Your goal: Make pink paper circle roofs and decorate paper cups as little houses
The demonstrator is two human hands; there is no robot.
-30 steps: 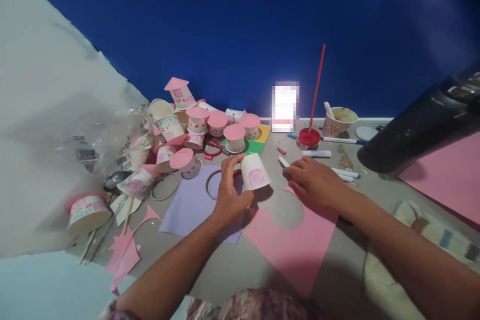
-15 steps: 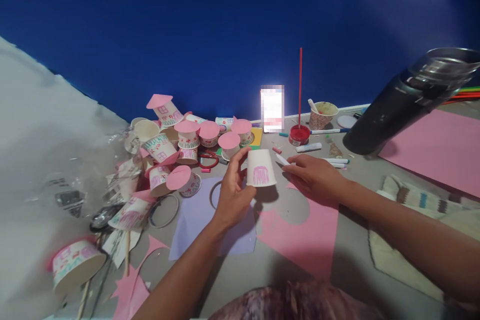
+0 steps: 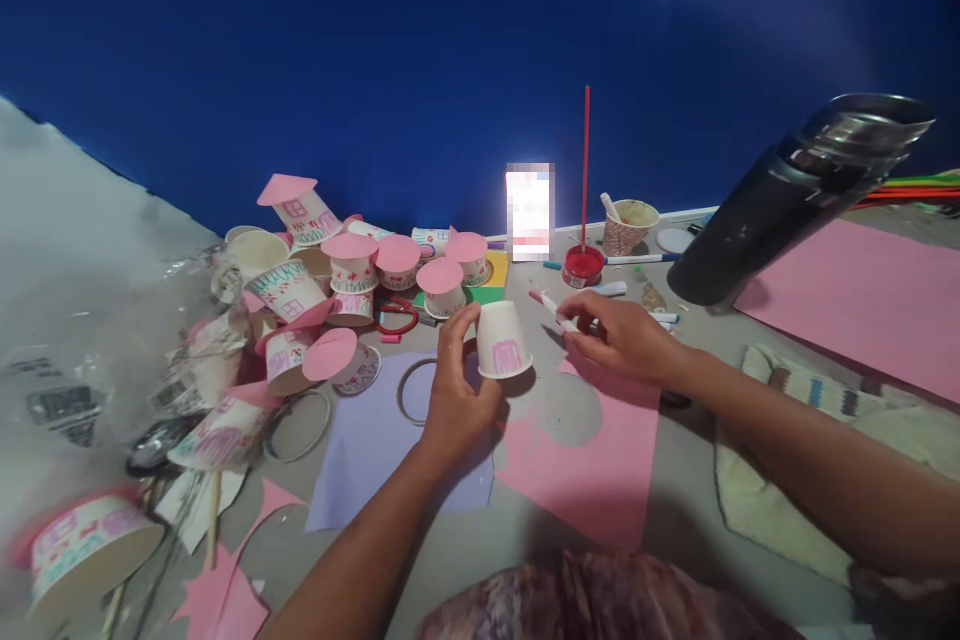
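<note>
My left hand (image 3: 452,390) holds an upside-down white paper cup (image 3: 501,341) with a pink door drawn on its side, fingers wrapped round the cup's left side. The cup is tilted slightly above the table. My right hand (image 3: 619,337) is just right of the cup and pinches a white marker with a red tip (image 3: 550,305). Both hands hover over a pink paper sheet (image 3: 600,465) with a round hole cut out of it.
A pile of decorated cups with pink paper roofs (image 3: 352,265) lies to the left. A lilac sheet (image 3: 360,455), red scissors (image 3: 394,320), a red paint pot with a stick (image 3: 583,265), loose markers, a dark flask (image 3: 780,205) and a knitted cloth (image 3: 795,400) surround the hands.
My right hand has lifted a marker off the table and holds it by the cup. My left hand has kept the cup, tilting it slightly. The view has shifted.
</note>
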